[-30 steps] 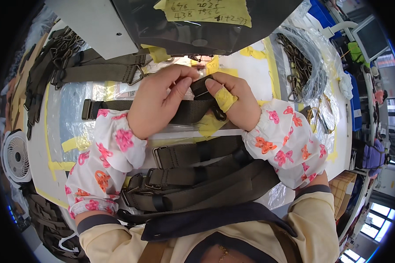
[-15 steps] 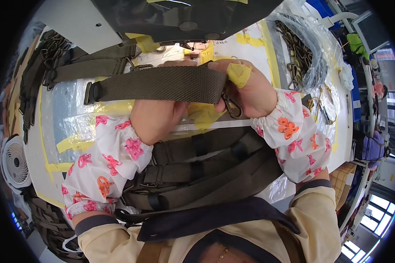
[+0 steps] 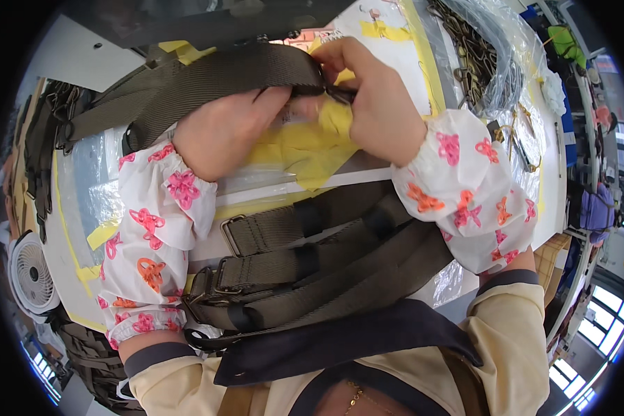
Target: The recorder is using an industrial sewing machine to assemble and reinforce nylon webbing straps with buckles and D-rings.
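A dark olive webbing strap [image 3: 215, 76] arches across the upper middle, under the dark machine. My left hand [image 3: 225, 132] is closed at its lower edge, fingertips partly hidden and blurred. My right hand [image 3: 385, 111], yellow tape round its thumb, grips the strap's right end beside a dark metal fitting [image 3: 341, 96], whose shape is hard to make out. Below both hands lie stacked olive straps [image 3: 340, 270] with metal buckles and black loops. Yellow tape and plastic sheeting [image 3: 298, 159] cover the work surface between my hands.
The machine [image 3: 208, 21] overhangs the back. More straps with hooks [image 3: 59, 104] lie at the left, beside a white fan [image 3: 35, 277] at the edge. A plastic bag of metal hooks [image 3: 468, 62] sits at the back right, near shelving and a purple object [image 3: 596, 211].
My hands and the strap have moved up towards the machine. The hook that dangled below my right hand is no longer hanging there. The view has shifted slightly.
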{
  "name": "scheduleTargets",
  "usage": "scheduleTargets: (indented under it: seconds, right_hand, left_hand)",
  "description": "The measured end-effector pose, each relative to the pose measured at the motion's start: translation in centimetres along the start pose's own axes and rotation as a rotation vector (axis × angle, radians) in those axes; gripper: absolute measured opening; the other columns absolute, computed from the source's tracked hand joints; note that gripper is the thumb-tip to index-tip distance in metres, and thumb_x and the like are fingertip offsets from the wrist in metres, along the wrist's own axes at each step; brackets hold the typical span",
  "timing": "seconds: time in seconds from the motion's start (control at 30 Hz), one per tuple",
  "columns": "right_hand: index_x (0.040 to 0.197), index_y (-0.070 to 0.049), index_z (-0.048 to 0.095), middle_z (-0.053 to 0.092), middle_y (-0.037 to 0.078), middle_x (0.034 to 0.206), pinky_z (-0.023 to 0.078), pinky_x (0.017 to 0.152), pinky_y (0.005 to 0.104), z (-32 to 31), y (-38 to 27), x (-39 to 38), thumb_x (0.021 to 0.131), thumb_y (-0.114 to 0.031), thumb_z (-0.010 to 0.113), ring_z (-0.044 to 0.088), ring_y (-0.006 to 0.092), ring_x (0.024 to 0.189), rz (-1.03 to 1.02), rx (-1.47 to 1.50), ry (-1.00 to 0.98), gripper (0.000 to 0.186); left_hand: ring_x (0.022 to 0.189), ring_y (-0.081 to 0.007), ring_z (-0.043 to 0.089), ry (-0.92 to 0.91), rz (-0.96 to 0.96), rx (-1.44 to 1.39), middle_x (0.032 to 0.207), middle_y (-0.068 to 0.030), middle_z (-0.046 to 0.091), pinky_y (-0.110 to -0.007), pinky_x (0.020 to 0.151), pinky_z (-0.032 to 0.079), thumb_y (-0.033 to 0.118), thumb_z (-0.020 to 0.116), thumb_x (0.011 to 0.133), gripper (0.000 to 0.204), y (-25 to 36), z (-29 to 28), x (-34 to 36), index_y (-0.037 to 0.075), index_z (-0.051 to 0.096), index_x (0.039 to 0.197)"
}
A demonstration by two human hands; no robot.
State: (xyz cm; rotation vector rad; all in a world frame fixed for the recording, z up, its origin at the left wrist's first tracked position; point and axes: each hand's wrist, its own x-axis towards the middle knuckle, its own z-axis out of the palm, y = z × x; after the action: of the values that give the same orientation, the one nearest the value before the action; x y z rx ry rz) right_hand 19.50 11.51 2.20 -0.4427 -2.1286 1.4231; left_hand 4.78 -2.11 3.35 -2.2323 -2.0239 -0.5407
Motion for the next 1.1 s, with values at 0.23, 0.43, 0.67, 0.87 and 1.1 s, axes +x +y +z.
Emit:
scheduleTargets:
  seconds: [0.23,0.43,0.67,0.87,1.1]
  right_hand:
    - [0.094,-0.001,0.062,0.062,0.016,0.082,0.049,0.066,0.0344,-1.3,0.9,1.5,0.065,-0.018,0.075,0.06,0.0285,0.073,-0.126,-0.227,-0.1,0.036]
    - [0.103,-0.001,0.058,0.058,0.008,0.092,0.048,0.071,0.0288,-1.9,1.2,1.7,0.074,-0.011,0.071,0.059,0.0182,0.083,-0.199,-0.392,-0.208,0.033]
    - [0.095,-0.004,0.063,0.059,0.013,0.095,0.048,0.073,0.0365,-1.6,0.9,1.3,0.076,-0.026,0.064,0.058,0.0285,0.086,-0.304,-0.657,-0.204,0.028]
    - [0.097,0.001,0.061,0.059,0.012,0.097,0.049,0.073,0.0326,-0.1,0.9,0.3,0.071,-0.006,0.067,0.058,0.0275,0.088,-0.543,-0.643,-0.083,0.027]
    - [0.093,0.001,0.063,0.063,0.01,0.095,0.051,0.073,0.0305,-0.2,0.2,0.4,0.062,0.0,0.061,0.059,0.0238,0.093,-0.631,-0.778,-0.118,0.031]
  left_hand:
    - [0.078,-0.0275,0.061,0.019,0.064,-0.057,0.086,-0.0115,0.062,-0.032,0.066,0.049,0.008,0.055,0.075,0.031,-0.6,-0.2,0.0,0.008,0.057,0.107]
    - [0.082,-0.0262,0.06,-0.001,0.039,-0.126,0.093,-0.0112,0.062,-0.032,0.073,0.048,0.012,0.054,0.084,0.025,-0.7,0.2,-0.1,0.006,0.06,0.108]
    - [0.084,-0.027,0.06,-0.083,-0.089,-0.427,0.095,-0.0143,0.062,-0.031,0.076,0.047,0.019,0.052,0.089,0.026,-1.4,0.7,-0.7,0.003,0.058,0.109]
    - [0.086,-0.029,0.06,-0.204,-0.185,-0.414,0.097,-0.0168,0.061,-0.031,0.077,0.047,0.02,0.049,0.091,0.028,-0.5,0.1,-0.7,0.004,0.055,0.112]
    - [0.081,-0.0285,0.061,-0.105,-0.158,-0.119,0.095,-0.0144,0.062,-0.034,0.069,0.049,0.014,0.055,0.082,0.026,-0.3,0.3,-0.5,0.005,0.058,0.106]
